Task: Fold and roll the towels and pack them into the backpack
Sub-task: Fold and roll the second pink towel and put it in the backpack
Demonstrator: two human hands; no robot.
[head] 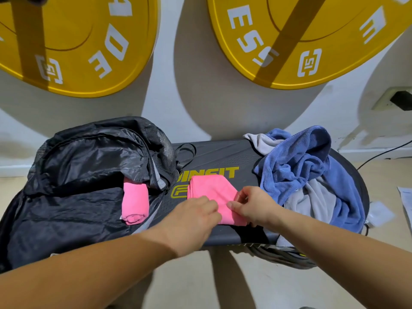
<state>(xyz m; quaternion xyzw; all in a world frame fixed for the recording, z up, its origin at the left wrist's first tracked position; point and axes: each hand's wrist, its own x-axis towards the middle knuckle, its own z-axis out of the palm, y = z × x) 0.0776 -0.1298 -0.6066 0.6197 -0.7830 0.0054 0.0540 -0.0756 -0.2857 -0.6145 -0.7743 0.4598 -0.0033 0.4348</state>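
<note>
— So, what could go wrong from here?

— Left of the fingers (209,205), a rolled pink towel (134,202) lies at the mouth of the crumpled black nylon backpack (78,175), and a nudge might tip it out. The left hand (191,216) and right hand (252,206) both pinch the near end of the folded pink microfibre towel (211,188) on the dark tabletop (223,155).

— And rolling it?

— An uneven pull would skew it. Its layers look thin and soft. Right of the fingers sits a blue-and-grey towel heap (307,166).

Single head-worn wide-angle view, looking forward and down.
It hangs close above the counter (223,157), the wall (200,97) with yellow discs (73,41) filling the far side.
</note>
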